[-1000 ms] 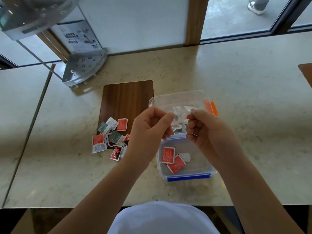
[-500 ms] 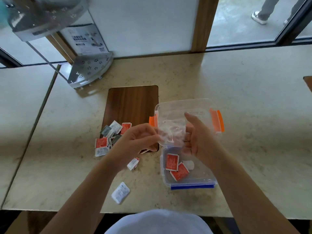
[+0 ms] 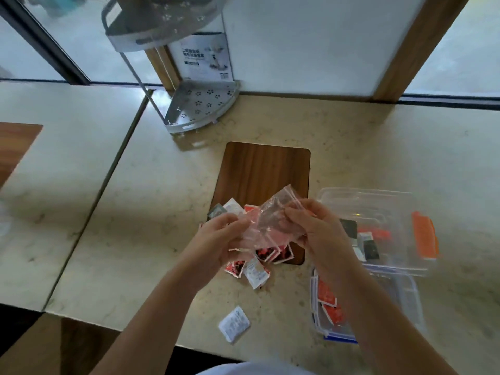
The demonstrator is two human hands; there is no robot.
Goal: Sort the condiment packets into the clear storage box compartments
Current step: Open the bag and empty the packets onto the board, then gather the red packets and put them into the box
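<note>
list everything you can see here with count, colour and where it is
plastic bag: one, clear, held up between both hands
packet pile: count unclear, red, white and dark, at the near edge of the wooden board
stray packet: one, white, on the table near its front edge
wooden board: one, brown, table centre
storage box: one, clear with orange clip, right side, packets inside
corner rack: one, grey, far back
table: one, beige marble
left hand: grip on bag
right hand: grip on bag
</note>
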